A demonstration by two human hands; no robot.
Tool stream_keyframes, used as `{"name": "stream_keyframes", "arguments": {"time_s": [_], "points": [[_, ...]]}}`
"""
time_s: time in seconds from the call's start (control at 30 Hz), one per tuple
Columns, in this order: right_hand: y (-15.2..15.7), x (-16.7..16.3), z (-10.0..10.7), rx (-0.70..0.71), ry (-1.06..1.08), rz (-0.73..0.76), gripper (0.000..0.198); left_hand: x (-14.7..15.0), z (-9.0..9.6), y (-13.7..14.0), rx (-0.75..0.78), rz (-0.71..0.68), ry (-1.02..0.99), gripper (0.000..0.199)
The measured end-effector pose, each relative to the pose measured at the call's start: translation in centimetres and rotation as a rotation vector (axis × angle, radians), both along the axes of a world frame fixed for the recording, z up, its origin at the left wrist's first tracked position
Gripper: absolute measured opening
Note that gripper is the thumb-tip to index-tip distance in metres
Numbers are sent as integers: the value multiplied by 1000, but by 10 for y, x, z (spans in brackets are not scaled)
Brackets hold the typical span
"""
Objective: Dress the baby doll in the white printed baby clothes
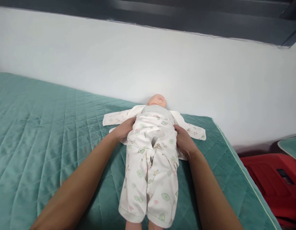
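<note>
A baby doll (157,100) lies on its back, its head by the wall and its feet toward me. It wears printed white baby pants (159,159) pulled up high over its belly, with an opening at the crotch. A white long-sleeved baby top (116,118) is spread out under and around it, both sleeves stretched sideways. My left hand (125,129) is closed on the side of the pants near the waist. On the opposite side, my right hand (185,139) grips the pants, thumb near the waistband. Most fingertips of both hands are hidden by the cloth.
A green quilted mattress cover (54,143) lies beneath the doll, its piped edge running down on the right. Behind it rises a white wall (90,60) with a dark ledge (148,16) above. A red plastic object (272,182) stands beyond the right edge.
</note>
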State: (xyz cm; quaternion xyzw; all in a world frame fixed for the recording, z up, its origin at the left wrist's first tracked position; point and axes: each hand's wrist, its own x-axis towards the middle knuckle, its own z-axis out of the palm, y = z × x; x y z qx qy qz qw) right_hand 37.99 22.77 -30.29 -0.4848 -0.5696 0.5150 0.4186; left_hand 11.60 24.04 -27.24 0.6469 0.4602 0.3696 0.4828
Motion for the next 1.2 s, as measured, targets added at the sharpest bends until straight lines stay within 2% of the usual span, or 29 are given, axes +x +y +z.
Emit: {"name": "stream_keyframes", "arguments": {"time_s": [0.13,0.23,0.3,0.43,0.53,0.63,0.9,1.07,1.2], "points": [[1,3,-2,17,-114,-19,28,10,-3,-7,-99,4,-146,19],[2,4,-6,42,-77,-2,25,17,-6,-11,-155,56,-308,24],[1,4,-8,48,-21,10,26,20,-7,-12,-170,103,-345,30],[-1,3,-7,24,55,-10,32,20,-3,-15,-235,118,-248,43],[-2,3,-6,-34,89,1,33,20,0,-18,-286,111,-196,45],[-3,2,-3,-27,108,0,34,22,0,-19,-302,113,-173,44],[-12,-10,12,17,138,-55,31,20,-14,-11,-207,113,-79,42],[-8,-6,2,97,54,-60,29,22,-20,-7,-233,69,-142,48],[-1,0,-12,179,-78,-117,25,23,-26,-5,-255,94,-220,47]]}}
